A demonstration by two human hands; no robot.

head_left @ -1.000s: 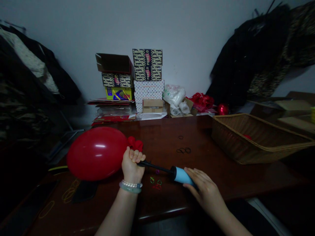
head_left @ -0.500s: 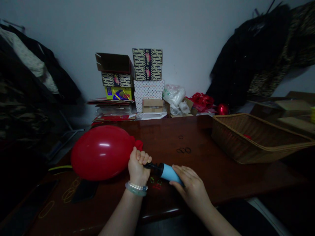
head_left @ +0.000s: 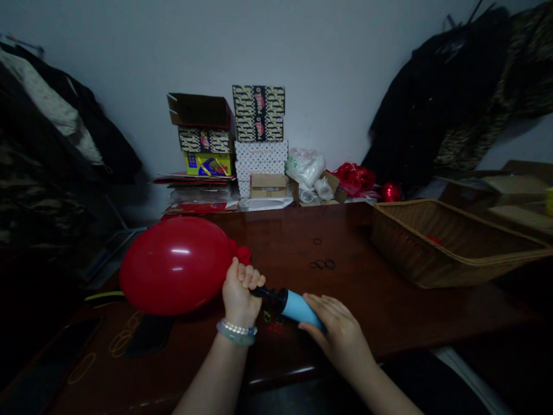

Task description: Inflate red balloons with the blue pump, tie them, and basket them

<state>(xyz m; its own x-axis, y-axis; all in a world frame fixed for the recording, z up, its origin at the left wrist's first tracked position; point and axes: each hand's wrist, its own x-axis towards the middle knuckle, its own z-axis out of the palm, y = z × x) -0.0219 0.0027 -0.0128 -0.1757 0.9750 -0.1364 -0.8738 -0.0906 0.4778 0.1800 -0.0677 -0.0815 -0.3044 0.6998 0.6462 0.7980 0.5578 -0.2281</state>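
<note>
A large inflated red balloon point(head_left: 175, 266) bulges out to the left of my left hand point(head_left: 242, 288), which is closed around its neck. The black nozzle of a hand balloon pump point(head_left: 300, 308) enters that same fist from the right. How the neck sits on the nozzle is hidden by my fingers. My right hand point(head_left: 339, 325) is wrapped over the pump's light blue barrel, thumb underneath, and covers its rear end. A small red bunch point(head_left: 244, 255) shows just behind my left knuckles; I cannot tell what it is.
On the brown table point(head_left: 298, 227) lie black bands point(head_left: 323, 264), small green and red bands point(head_left: 274, 328) and yellowish rings point(head_left: 82, 368). A wicker basket point(head_left: 410, 268) with something red inside stands at right. Stacked boxes point(head_left: 259, 115) and plastic bags point(head_left: 306, 167) are against the wall.
The balloon looks slightly bigger, its far end reaching further left. My left hand has shifted a touch leftward. Both hands keep their hold.
</note>
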